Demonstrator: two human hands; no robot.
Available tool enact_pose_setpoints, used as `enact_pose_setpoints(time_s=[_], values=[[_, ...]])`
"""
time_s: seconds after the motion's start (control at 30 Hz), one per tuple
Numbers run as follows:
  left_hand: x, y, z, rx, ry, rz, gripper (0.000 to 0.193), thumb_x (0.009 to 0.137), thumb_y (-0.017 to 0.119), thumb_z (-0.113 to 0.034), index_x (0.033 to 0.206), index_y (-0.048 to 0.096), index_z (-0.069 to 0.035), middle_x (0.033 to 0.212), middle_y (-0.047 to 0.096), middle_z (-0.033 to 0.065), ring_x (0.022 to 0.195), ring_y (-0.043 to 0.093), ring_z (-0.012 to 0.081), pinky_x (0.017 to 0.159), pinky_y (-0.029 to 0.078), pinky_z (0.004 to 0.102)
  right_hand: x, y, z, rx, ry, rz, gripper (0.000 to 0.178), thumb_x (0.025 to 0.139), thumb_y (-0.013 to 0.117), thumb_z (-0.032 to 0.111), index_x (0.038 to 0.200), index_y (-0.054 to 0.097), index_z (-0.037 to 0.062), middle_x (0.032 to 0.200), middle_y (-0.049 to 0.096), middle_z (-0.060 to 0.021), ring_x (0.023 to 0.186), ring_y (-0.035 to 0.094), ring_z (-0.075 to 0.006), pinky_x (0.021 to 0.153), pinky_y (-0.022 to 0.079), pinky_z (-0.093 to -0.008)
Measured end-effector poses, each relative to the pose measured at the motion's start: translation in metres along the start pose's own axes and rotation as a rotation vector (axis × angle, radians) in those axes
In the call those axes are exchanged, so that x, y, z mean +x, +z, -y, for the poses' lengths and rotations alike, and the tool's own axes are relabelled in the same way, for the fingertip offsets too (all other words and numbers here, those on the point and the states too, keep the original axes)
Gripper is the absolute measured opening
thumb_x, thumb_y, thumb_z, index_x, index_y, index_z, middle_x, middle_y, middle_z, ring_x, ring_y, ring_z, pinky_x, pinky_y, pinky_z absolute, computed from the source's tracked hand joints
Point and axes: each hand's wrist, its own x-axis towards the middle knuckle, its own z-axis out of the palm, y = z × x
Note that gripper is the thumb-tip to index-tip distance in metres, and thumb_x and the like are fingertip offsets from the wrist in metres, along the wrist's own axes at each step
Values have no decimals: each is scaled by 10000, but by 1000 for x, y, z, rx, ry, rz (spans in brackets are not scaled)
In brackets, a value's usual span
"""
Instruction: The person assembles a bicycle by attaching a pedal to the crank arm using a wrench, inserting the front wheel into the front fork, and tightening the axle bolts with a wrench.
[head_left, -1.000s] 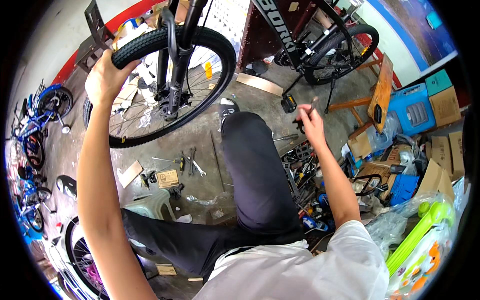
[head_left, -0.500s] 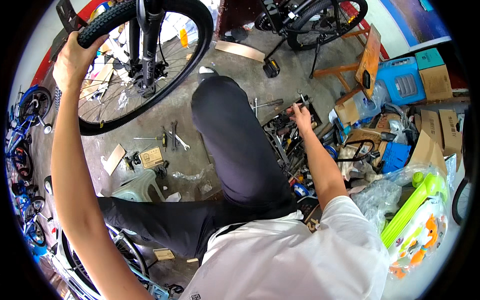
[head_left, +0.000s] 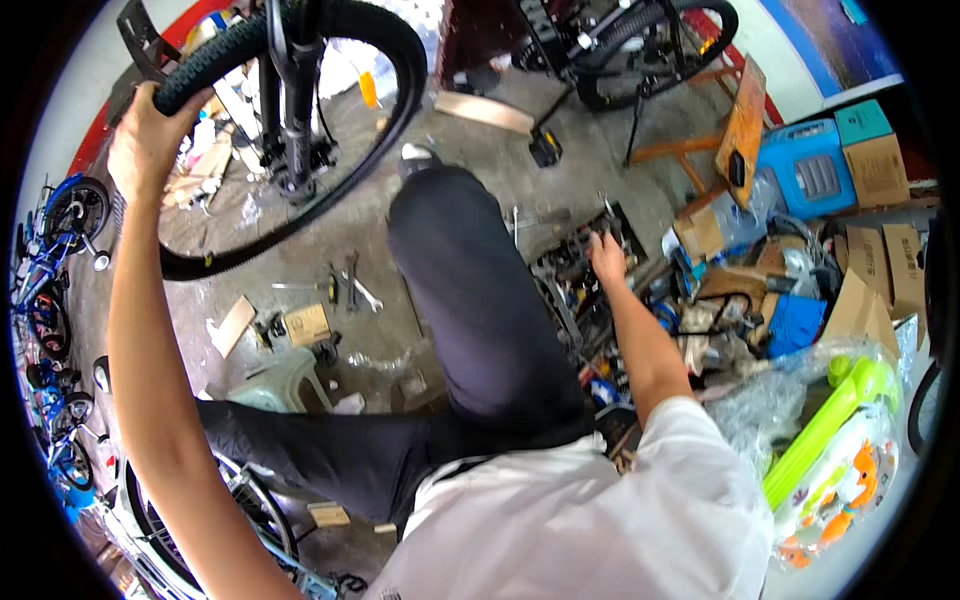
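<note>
My left hand [head_left: 143, 150] is closed around the knobbly black tyre [head_left: 215, 60] of a bicycle's front wheel, at the upper left. Between the black fork legs [head_left: 297, 130] and the tyre, spokes show faintly. Over on the right, my right hand [head_left: 607, 257] reaches down into a dark tool tray [head_left: 630, 228] crowded with metal tools. Its fingers are curled together among them, and what they hold, if anything, is hidden. Beside the tray a wrench [head_left: 515, 225] lies on the floor. Between the wheel and my leg are an open-ended wrench [head_left: 368, 293] and a screwdriver [head_left: 332, 284].
A pale plastic stool [head_left: 275, 382] stands near my left leg. Beyond are another bicycle [head_left: 650, 50] and a wooden bench [head_left: 738, 130]. Boxes, a blue plastic case [head_left: 808, 168] and a bagged lime-green item [head_left: 830, 430] crowd the right. Small blue bikes [head_left: 62, 230] line the left.
My right hand has moved down and deeper among the tools in the tray, its fingers drawn closer together. My left hand keeps its grip on the tyre. The view has shifted slightly.
</note>
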Motion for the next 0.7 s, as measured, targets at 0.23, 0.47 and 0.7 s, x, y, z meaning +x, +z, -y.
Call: enact_pose_setpoints(time_s=[0.23, 0.47, 0.7], values=[[11, 7, -32, -70, 9, 25, 748, 753, 680, -733, 1121, 653, -82, 985, 730, 178, 925, 717, 357, 772, 560, 462, 21, 2, -84, 10, 65, 44, 338, 1034, 491, 383, 1002, 608, 67, 770, 678, -49, 726, 649, -159, 643, 522, -316], [-1, -15, -5, 38, -22, 8, 735, 754, 671, -737, 1080, 650, -78, 956, 731, 174, 895, 717, 360, 744, 561, 454, 12, 0, 49, 836, 120, 85, 343, 1032, 515, 355, 998, 611, 28, 785, 680, -82, 694, 658, -181, 682, 527, -338], [0, -7, -6, 52, -24, 35, 752, 748, 675, -741, 1099, 657, -76, 966, 729, 175, 906, 715, 365, 766, 558, 454, 8, -5, 40, 438, 43, -57, 439, 1049, 464, 387, 912, 658, 18, 853, 701, -90, 808, 632, -188, 811, 494, -338]])
